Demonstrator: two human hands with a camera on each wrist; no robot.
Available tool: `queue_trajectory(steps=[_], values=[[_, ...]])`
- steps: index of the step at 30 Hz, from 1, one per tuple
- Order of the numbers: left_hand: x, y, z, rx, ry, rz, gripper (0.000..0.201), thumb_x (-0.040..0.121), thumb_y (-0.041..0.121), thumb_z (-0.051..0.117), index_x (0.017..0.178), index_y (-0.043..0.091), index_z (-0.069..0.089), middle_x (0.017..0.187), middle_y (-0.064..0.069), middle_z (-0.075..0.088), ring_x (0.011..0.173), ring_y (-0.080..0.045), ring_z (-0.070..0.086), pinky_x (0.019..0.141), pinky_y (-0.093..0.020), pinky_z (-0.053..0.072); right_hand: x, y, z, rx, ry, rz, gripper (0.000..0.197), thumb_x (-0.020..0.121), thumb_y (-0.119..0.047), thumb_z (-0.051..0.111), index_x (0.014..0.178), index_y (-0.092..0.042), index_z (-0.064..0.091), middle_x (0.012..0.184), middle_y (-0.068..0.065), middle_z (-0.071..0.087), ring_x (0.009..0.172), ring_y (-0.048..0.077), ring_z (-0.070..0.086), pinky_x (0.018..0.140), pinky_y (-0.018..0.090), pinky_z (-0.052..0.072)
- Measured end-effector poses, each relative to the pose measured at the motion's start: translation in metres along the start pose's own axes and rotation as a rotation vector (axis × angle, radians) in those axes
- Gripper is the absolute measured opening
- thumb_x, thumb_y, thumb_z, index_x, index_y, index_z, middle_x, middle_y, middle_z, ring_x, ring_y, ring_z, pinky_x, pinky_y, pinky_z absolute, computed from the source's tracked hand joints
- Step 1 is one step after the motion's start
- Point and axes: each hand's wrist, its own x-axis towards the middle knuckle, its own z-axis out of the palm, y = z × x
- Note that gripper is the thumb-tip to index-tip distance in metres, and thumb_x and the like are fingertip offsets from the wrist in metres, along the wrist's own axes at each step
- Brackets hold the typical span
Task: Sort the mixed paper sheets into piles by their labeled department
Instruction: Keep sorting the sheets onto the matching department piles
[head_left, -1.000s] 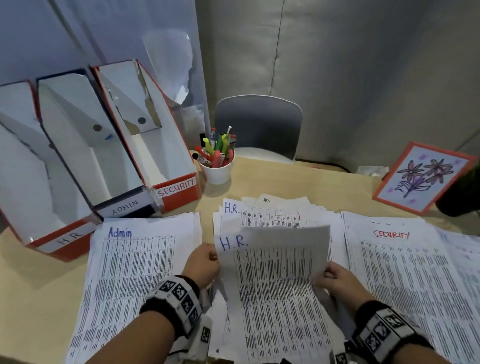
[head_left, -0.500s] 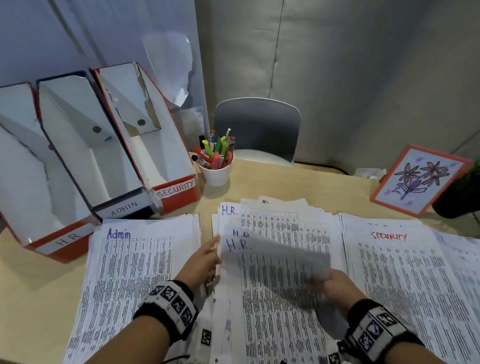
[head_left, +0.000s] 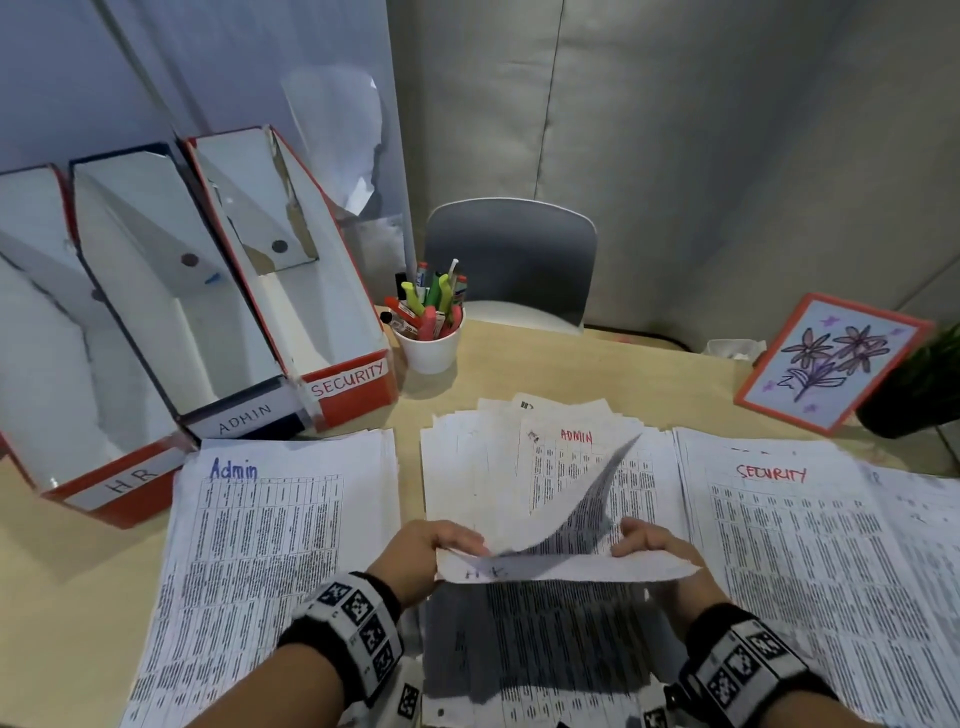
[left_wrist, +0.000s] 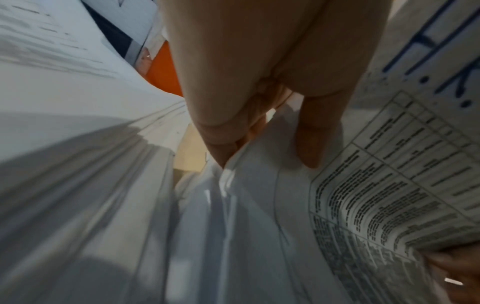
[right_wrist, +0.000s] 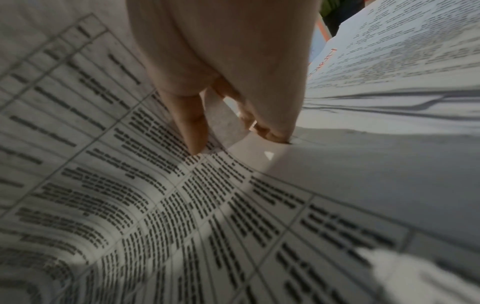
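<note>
I hold a printed H.R. sheet (head_left: 566, 571) low over the near end of the middle pile, its labelled top edge bent toward me. My left hand (head_left: 441, 545) pinches its left edge, thumb (left_wrist: 309, 144) on the printed face. My right hand (head_left: 644, 543) pinches the right edge, thumb (right_wrist: 192, 131) on the print. A second sheet (head_left: 587, 499) curls up between my hands. The middle pile (head_left: 467, 467) behind shows a red ADMIN sheet (head_left: 575, 436) on top. An Admin pile (head_left: 270, 519) lies left, a SECURITY pile (head_left: 779, 519) right.
Three file boxes stand at the back left, labelled H.R. (head_left: 130, 480), ADMIN (head_left: 244, 415) and SECURITY (head_left: 348, 379). A white cup of pens (head_left: 428, 343) stands beside them. A grey chair (head_left: 509, 260) is behind the table. A flower picture (head_left: 831, 358) and a plant (head_left: 919, 395) are at the right.
Both hands drew the H.R. sheet toward me and bent its top down. The middle pile, which showed H.R. on top, now shows a red ADMIN sheet.
</note>
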Motion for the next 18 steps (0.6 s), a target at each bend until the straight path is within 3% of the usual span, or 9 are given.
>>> queue_trajectory(steps=[3, 5, 6, 8, 10, 12, 14, 15, 18], values=[[-0.002, 0.000, 0.000, -0.171, 0.008, -0.056, 0.028, 0.065, -0.006, 0.072, 0.051, 0.018, 0.072, 0.095, 0.000, 0.071, 0.093, -0.015, 0.066, 0.073, -0.019, 0.052, 0.009, 0.005, -0.002, 0.017, -0.010, 0.006, 0.011, 0.077, 0.006, 0.057, 0.075, 0.013, 0.065, 0.115, 0.002, 0.054, 0.102, 0.025, 0.054, 0.066, 0.029, 0.045], [-0.005, 0.002, -0.001, -0.194, -0.002, -0.069, 0.028, 0.072, -0.011, 0.070, 0.053, 0.008, 0.066, 0.077, -0.001, 0.073, 0.081, -0.016, 0.067, 0.067, -0.019, 0.053, 0.011, 0.003, -0.002, 0.013, -0.020, 0.014, 0.021, 0.075, 0.005, 0.058, 0.087, 0.022, 0.058, 0.108, -0.001, 0.059, 0.096, 0.020, 0.057, 0.070, 0.030, 0.048], [-0.007, 0.005, -0.002, -0.182, -0.004, -0.072, 0.031, 0.080, -0.015, 0.062, 0.057, 0.006, 0.062, 0.065, -0.003, 0.070, 0.071, -0.013, 0.065, 0.061, -0.014, 0.050, 0.011, 0.001, -0.003, -0.007, -0.002, 0.008, 0.023, 0.071, 0.002, 0.060, 0.084, 0.022, 0.057, 0.107, -0.002, 0.060, 0.095, 0.019, 0.058, 0.072, 0.031, 0.048], [-0.013, 0.011, -0.003, -0.122, -0.006, -0.059, 0.035, 0.087, -0.017, 0.050, 0.070, 0.012, 0.058, 0.059, -0.011, 0.065, 0.065, -0.009, 0.060, 0.055, -0.009, 0.046, 0.007, -0.006, 0.000, -0.036, 0.011, 0.012, 0.004, 0.076, 0.009, 0.060, 0.078, 0.012, 0.058, 0.092, 0.000, 0.063, 0.085, 0.016, 0.058, 0.066, 0.026, 0.046], [-0.014, 0.011, -0.005, -0.106, -0.005, -0.021, 0.028, 0.087, -0.011, 0.056, 0.081, 0.015, 0.062, 0.068, 0.004, 0.071, 0.069, -0.003, 0.064, 0.064, -0.009, 0.050, 0.008, -0.007, 0.000, -0.068, 0.040, 0.008, 0.015, 0.079, 0.015, 0.059, 0.076, 0.002, 0.055, 0.075, 0.005, 0.061, 0.075, 0.019, 0.057, 0.063, 0.023, 0.047], [-0.013, 0.006, -0.008, -0.106, 0.023, 0.008, 0.018, 0.078, 0.003, 0.067, 0.094, 0.011, 0.069, 0.086, 0.005, 0.075, 0.086, -0.007, 0.069, 0.084, -0.025, 0.055, 0.008, -0.010, -0.001, -0.083, -0.001, 0.027, 0.019, 0.075, 0.009, 0.068, 0.086, -0.002, 0.057, 0.084, 0.010, 0.066, 0.083, 0.024, 0.063, 0.074, 0.031, 0.052], [-0.015, 0.006, -0.010, -0.156, 0.047, -0.010, 0.030, 0.074, 0.008, 0.068, 0.104, 0.011, 0.069, 0.100, -0.005, 0.074, 0.099, -0.021, 0.068, 0.095, -0.044, 0.051, 0.008, -0.012, -0.001, -0.085, -0.038, 0.045, 0.037, 0.072, 0.005, 0.073, 0.104, -0.005, 0.059, 0.101, 0.012, 0.071, 0.095, 0.026, 0.067, 0.082, 0.039, 0.053], [-0.016, 0.007, -0.011, -0.167, 0.056, -0.012, 0.031, 0.076, 0.009, 0.068, 0.107, 0.012, 0.068, 0.102, -0.005, 0.074, 0.100, -0.022, 0.068, 0.096, -0.047, 0.050, 0.006, -0.014, 0.000, -0.080, -0.047, 0.051, 0.039, 0.073, 0.005, 0.073, 0.107, -0.007, 0.059, 0.103, 0.012, 0.071, 0.096, 0.027, 0.067, 0.082, 0.037, 0.053], [-0.018, 0.020, -0.007, -0.227, 0.158, 0.024, 0.021, 0.085, 0.009, 0.065, 0.105, 0.017, 0.068, 0.101, -0.003, 0.074, 0.099, -0.024, 0.068, 0.095, -0.049, 0.050, -0.005, -0.027, 0.009, -0.072, -0.030, -0.027, 0.020, 0.083, -0.001, 0.067, 0.099, -0.012, 0.064, 0.101, 0.008, 0.071, 0.094, 0.019, 0.066, 0.075, 0.025, 0.049]])
